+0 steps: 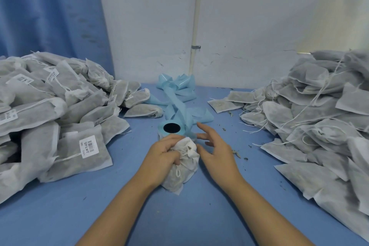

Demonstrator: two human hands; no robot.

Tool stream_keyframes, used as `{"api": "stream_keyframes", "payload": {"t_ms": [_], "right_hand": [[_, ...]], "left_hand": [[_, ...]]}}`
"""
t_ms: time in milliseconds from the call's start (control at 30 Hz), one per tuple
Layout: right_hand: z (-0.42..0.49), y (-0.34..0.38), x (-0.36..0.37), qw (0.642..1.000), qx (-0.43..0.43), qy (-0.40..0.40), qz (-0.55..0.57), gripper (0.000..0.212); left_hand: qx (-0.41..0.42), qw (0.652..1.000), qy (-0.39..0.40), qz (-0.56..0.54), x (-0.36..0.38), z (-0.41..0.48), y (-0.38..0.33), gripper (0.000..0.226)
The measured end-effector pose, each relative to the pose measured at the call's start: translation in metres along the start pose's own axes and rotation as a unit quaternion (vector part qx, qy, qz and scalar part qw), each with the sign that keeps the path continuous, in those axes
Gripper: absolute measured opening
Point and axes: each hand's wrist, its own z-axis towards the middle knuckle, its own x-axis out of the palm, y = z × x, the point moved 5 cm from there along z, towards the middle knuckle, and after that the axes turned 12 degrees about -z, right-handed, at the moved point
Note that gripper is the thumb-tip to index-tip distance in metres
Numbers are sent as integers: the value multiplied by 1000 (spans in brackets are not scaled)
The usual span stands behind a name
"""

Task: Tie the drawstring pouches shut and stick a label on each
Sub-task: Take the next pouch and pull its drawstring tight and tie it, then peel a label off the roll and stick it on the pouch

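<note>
Pouch [179, 173] on the blue table [139, 215]: we grip it with our left hand [161, 154], our right hand [215, 150] spread wide beside, white wall [249, 26] behind

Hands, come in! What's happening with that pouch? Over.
Left hand grips pouch, top gathered. Right hand open beside label roll. Nothing blocking.
</note>
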Motion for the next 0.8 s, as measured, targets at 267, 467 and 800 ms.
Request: {"api": "stream_keyframes", "payload": {"t_ms": [267,467,800], "right_hand": [[3,-5,-9,994,57,-72,61,23],[3,-18,-21,977,108,-157,91,16],[-3,-21,-19,924,178,-223,256,21]], "left_hand": [[-3,1000,-7,-20,0,-2,1,37],[-2,999,-33,-39,-4,-1,2,43],[26,986,-107,-122,-19,0,2,48]]}}
